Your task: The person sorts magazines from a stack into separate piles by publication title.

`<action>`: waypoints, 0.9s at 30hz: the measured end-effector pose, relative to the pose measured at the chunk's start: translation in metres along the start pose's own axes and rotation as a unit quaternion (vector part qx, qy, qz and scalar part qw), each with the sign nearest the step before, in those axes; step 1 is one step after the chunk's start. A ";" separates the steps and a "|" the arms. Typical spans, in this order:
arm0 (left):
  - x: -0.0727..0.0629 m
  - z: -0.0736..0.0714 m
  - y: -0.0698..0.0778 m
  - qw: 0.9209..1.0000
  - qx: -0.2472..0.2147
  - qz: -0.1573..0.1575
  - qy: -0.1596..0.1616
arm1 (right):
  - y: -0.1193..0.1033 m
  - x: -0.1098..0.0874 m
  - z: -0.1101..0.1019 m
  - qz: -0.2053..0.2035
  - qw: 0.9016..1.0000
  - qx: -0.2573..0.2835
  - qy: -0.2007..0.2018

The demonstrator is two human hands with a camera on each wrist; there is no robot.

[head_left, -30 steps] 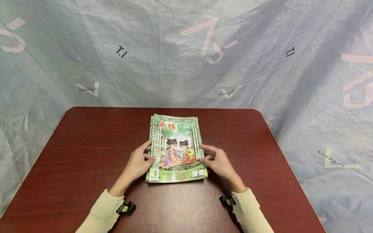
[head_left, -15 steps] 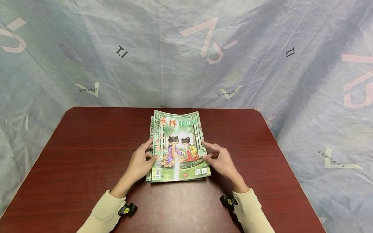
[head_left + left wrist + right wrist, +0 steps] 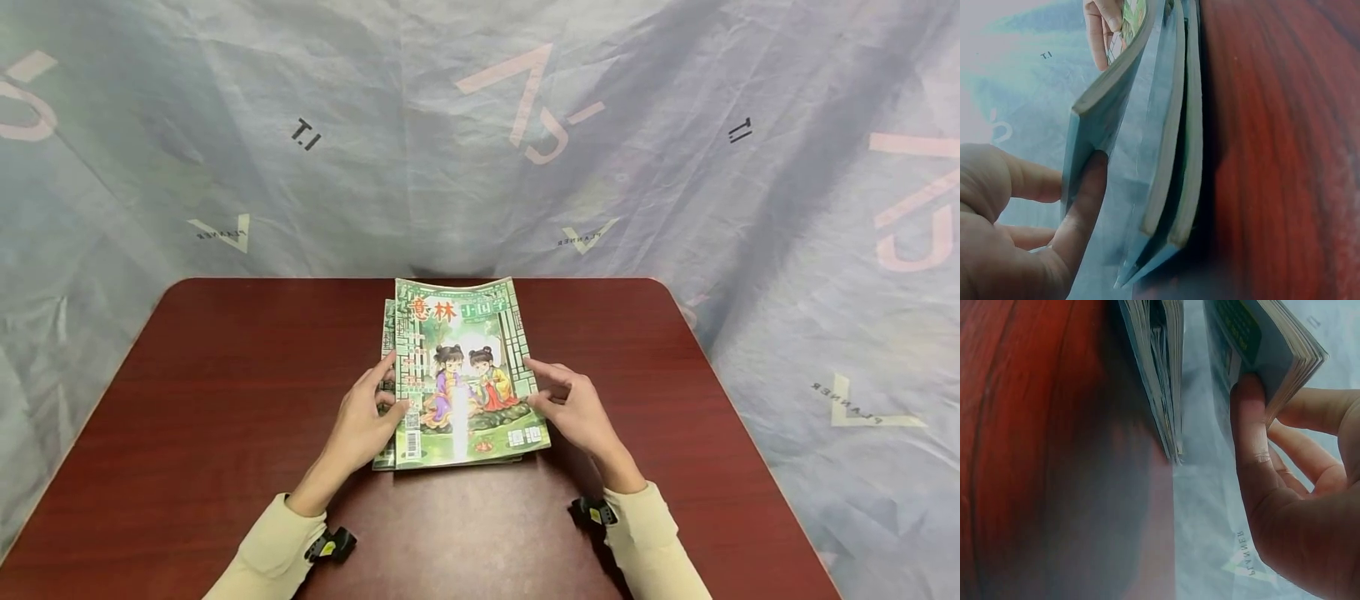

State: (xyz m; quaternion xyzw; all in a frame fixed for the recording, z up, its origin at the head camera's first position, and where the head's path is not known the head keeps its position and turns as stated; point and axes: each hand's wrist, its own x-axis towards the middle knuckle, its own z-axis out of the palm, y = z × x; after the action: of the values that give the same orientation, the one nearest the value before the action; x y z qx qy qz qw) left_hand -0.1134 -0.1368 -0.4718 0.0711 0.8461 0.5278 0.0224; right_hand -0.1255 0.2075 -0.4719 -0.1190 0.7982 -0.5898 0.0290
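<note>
A green magazine [image 3: 468,367] with two cartoon children on its cover is held by both hands, bowed slightly across its width. My left hand [image 3: 363,421] pinches its left edge between thumb and fingers, and my right hand [image 3: 577,412] does the same at the right edge. Beneath it, more magazines [image 3: 387,333] show as a strip at the left. In the left wrist view a wide gap separates the raised magazine [image 3: 1094,128] from two lower magazines [image 3: 1175,125]. The right wrist view shows the held magazine [image 3: 1272,356] likewise apart from the stack [image 3: 1163,369].
The stack lies toward the back of a dark red wooden table [image 3: 225,400] with rounded far corners. A grey printed cloth [image 3: 375,167] hangs behind and to the sides. Black straps with small devices [image 3: 330,546] sit at both wrists, over pale sleeves [image 3: 262,550].
Both hands have lifted the top magazine and shifted it slightly right and away from me. More of the lower magazines shows at the left.
</note>
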 end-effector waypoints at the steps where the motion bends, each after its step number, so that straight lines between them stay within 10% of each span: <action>1: 0.000 -0.001 0.001 1.000 -0.002 0.000 0.000 | -0.001 0.000 0.001 0.001 1.000 0.001 0.000; 27: 0.002 -0.004 0.003 0.999 -0.033 -0.019 -0.004 | -0.011 -0.002 -0.001 0.062 0.998 0.010 0.001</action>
State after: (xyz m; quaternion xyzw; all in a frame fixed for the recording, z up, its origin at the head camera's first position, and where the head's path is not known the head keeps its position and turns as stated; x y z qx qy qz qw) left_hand -0.1158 -0.1386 -0.4677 0.0565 0.8294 0.5544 0.0385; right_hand -0.1223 0.2052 -0.4610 -0.0689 0.7980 -0.5951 0.0659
